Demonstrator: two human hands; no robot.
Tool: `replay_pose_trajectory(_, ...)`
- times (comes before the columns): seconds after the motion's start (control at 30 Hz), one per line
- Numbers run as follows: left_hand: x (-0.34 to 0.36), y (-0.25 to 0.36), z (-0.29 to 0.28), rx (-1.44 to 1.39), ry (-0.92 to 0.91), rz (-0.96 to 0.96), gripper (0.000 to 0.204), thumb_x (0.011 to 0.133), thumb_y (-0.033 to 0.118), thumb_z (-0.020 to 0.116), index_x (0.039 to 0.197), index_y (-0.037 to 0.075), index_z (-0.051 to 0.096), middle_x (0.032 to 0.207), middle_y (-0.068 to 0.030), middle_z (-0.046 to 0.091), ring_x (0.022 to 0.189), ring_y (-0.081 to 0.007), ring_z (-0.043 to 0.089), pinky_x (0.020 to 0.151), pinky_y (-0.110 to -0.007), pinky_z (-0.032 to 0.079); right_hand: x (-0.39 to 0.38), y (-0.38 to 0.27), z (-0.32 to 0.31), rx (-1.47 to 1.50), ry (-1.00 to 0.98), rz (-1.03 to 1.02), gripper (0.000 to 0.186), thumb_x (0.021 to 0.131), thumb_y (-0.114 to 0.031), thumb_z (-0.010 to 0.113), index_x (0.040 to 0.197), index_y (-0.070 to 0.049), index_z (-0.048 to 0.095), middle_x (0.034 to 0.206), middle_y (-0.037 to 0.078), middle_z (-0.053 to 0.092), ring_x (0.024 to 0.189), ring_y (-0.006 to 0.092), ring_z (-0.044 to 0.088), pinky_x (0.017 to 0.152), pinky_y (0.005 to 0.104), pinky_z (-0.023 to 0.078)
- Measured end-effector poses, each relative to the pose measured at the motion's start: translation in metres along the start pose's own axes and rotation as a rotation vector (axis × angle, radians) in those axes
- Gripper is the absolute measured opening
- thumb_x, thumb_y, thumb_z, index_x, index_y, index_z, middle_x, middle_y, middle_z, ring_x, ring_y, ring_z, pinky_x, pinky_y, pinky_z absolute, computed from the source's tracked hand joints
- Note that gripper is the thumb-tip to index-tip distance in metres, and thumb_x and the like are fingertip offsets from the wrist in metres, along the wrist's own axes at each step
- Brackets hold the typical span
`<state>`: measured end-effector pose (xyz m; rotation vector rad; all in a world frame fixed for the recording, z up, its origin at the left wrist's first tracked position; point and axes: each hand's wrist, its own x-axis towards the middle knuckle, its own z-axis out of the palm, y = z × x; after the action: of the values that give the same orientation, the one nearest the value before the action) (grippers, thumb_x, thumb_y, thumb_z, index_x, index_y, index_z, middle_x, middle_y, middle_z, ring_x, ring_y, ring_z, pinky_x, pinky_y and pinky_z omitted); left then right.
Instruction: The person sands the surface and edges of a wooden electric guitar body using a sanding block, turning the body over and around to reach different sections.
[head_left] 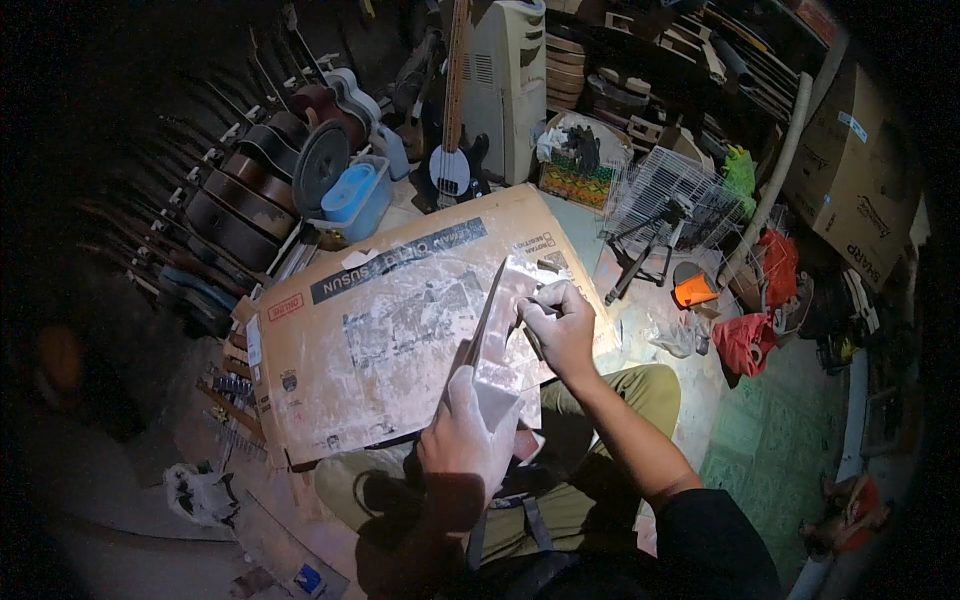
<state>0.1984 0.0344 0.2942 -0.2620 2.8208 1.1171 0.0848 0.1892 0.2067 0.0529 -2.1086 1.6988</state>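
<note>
In front of me, a long, angular piece coated in pale dust (pixel 496 374) stands at a slant over a flattened cardboard sheet (pixel 300 360). My left hand (pixel 465 435), whitened with dust, grips its near end, thumb along one side. Higher up, my right hand (pixel 558 318) is closed against the piece's right side, fingers bent and pressed together. Whatever those fingers pinch is hidden. White powder smears the cardboard's printed face. A small reddish-brown scrap (pixel 527 446) shows between my left wrist and my lap.
Several guitars (pixel 235 220) stand in a row at far left. A blue basin (pixel 348 195) and an electric guitar (pixel 450 170) are beyond the cardboard. At right are a wire cage (pixel 665 190), an orange cup (pixel 692 285), red bags (pixel 745 342) and a large carton (pixel 850 180).
</note>
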Motion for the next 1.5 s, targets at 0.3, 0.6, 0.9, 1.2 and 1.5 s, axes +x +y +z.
replay_pose_trajectory(0.3,-0.005,0.002,0.002,0.017,-0.001,0.029,0.063,0.084,0.035,0.071,0.134,0.008,0.043,0.113,-0.0272,0.065,0.099,-0.0496,0.063,0.085,-0.056,0.049,-0.015,0.003,0.001,-0.046,-0.046,-0.116,0.018,0.083,-0.005,0.074,0.08,-0.003,0.056,0.075,0.003,0.059,0.071,0.0093,0.054,0.064,0.0258,0.045)
replay_pose_trajectory(0.6,0.002,-0.002,0.003,0.008,-0.001,0.054,0.064,0.086,0.037,0.07,0.135,0.008,0.042,0.115,-0.0278,0.064,0.099,-0.0499,0.062,0.084,-0.057,0.048,-0.014,0.005,-0.002,-0.106,-0.065,-0.137,0.021,0.081,-0.006,0.078,0.078,-0.003,0.057,0.075,0.002,0.06,0.07,0.0071,0.055,0.064,0.0244,0.045)
replay_pose_trajectory(0.9,0.004,-0.004,0.008,0.095,0.079,0.164,0.072,0.085,0.042,0.073,0.134,0.0,0.041,0.097,-0.0289,0.068,0.09,-0.0471,0.066,0.081,-0.052,0.05,0.009,0.007,-0.007,-0.036,0.068,-0.139,0.024,0.08,-0.007,0.078,0.077,-0.004,0.055,0.074,0.003,0.059,0.068,0.0084,0.053,0.063,0.0252,0.043)
replay_pose_trajectory(1.2,0.01,0.007,0.009,0.125,0.07,0.127,0.071,0.083,0.041,0.075,0.132,0.001,0.043,0.095,-0.028,0.069,0.09,-0.0473,0.066,0.081,-0.053,0.05,0.005,0.015,-0.003,-0.07,0.108,-0.17,0.024,0.082,-0.006,0.076,0.074,-0.004,0.054,0.073,0.003,0.058,0.067,0.0092,0.053,0.061,0.0257,0.043)
replay_pose_trajectory(1.5,0.006,0.004,0.003,0.043,0.001,0.028,0.065,0.085,0.04,0.071,0.134,0.008,0.044,0.11,-0.028,0.066,0.097,-0.049,0.063,0.084,-0.055,0.049,-0.014,0.012,0.002,0.021,-0.021,-0.081,0.027,0.078,-0.002,0.079,0.072,-0.004,0.053,0.071,0.002,0.057,0.064,0.009,0.051,0.059,0.0256,0.042)
